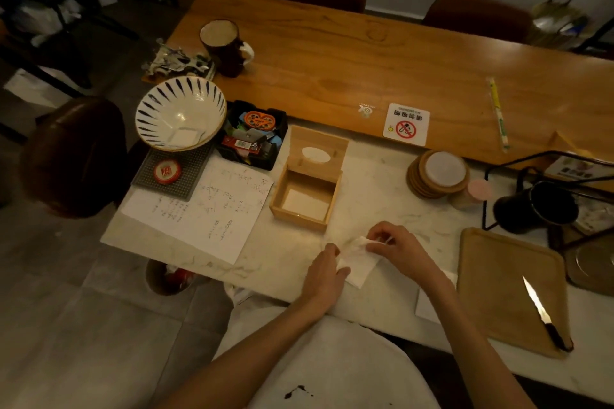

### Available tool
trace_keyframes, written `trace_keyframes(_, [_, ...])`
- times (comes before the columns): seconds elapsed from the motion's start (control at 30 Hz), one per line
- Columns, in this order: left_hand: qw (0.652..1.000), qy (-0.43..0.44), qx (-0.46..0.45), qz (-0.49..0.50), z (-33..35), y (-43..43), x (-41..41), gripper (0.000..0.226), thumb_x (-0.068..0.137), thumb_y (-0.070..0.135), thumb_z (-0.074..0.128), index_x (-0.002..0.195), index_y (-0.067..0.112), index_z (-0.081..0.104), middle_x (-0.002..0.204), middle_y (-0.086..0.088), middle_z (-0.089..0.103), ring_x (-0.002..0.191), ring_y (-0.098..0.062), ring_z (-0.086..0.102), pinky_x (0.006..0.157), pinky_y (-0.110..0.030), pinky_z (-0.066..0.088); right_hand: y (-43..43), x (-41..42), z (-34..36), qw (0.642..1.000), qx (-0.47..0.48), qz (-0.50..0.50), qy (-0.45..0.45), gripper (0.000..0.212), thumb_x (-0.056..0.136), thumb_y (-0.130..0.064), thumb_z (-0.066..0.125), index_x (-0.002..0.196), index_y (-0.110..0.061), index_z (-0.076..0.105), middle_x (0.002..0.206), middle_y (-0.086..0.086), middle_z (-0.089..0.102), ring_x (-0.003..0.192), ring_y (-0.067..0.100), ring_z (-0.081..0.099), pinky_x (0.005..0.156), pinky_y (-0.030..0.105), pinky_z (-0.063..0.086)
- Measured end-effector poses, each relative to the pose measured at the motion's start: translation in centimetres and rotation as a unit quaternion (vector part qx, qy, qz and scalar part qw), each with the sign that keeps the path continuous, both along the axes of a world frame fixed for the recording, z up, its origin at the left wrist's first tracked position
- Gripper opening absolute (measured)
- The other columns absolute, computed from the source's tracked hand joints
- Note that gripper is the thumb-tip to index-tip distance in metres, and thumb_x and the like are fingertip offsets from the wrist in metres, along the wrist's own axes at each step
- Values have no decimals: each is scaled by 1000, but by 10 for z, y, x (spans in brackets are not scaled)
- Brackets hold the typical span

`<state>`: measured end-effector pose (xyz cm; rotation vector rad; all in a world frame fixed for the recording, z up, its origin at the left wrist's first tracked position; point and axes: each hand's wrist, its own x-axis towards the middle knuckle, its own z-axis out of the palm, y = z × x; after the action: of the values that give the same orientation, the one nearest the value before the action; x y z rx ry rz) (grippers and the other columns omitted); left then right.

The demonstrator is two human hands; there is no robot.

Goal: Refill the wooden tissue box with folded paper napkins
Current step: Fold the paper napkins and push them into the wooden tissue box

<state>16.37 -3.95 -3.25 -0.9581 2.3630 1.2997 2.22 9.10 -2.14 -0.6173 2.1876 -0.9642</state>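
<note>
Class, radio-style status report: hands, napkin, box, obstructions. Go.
Left hand and right hand both pinching one paper napkin on the marble. Wooden tissue box open, lid tipped back. Path to box unobstructed.

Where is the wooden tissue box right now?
In the head view, the wooden tissue box sits open, centre-left on the marble counter, right of the handwritten sheet, beyond both hands.

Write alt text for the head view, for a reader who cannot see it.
Two bare hands, left hand and right hand, fold a white paper napkin on a marble counter, just in front of an open wooden tissue box. A knife lies on a wooden board to the right.
</note>
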Motion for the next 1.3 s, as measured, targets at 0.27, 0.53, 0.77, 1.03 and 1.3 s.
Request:
trace_keyframes(0.27, [908, 294, -120, -273, 11, -12, -29, 14, 94, 14, 58, 108, 12, 57, 127, -9, 49, 113, -18, 50, 93, -27, 43, 52, 61, -8, 963, -101, -234, 84, 28, 89, -12, 64, 111, -29, 65, 108, -11, 62, 103, 3, 54, 91, 13, 40])
trace_keyframes(0.53, [945, 191, 76, -255, -11, -20, -37, 57, 88, -5, 57, 137, 19, 41, 116, 2, 60, 110, -5, 57, 96, -11, 41, 41, 97, -19, 939, -145, -310, 41, 47, 91, 0, 59, 134, -15, 50, 130, -14, 54, 118, -15, 47, 101, 7, 36])
trace_keyframes(0.77, [921, 289, 48, -258, -14, -22, -43, 20, 89, -2, 56, 103, 11, 63, 102, 0, 62, 99, -14, 58, 88, -30, 46, 36, 97, -19, 913, -171, -365, 66, 28, 91, 0, 60, 106, -24, 60, 108, -6, 63, 105, -10, 55, 96, 25, 46])
trace_keyframes(1.03, [933, 250, 107, -236, -17, -14, -41, 55, 94, -2, 52, 143, 11, 33, 146, 2, 37, 139, -5, 32, 116, -18, 23, 23, 94, -29, 940, -169, -296, 17, 68, 97, -8, 54, 154, -16, 18, 157, -13, 22, 143, -5, 22, 112, 9, 22])
trace_keyframes(1.3, [963, 178, 159, -126, -2, -1, -69, 33, 88, 11, 65, 116, 21, 51, 107, 6, 60, 100, -16, 60, 86, -33, 52, 36, 95, -4, 893, -119, -434, 21, 17, 91, -17, 64, 107, -15, 64, 95, -8, 66, 85, 4, 62, 67, 6, 45])
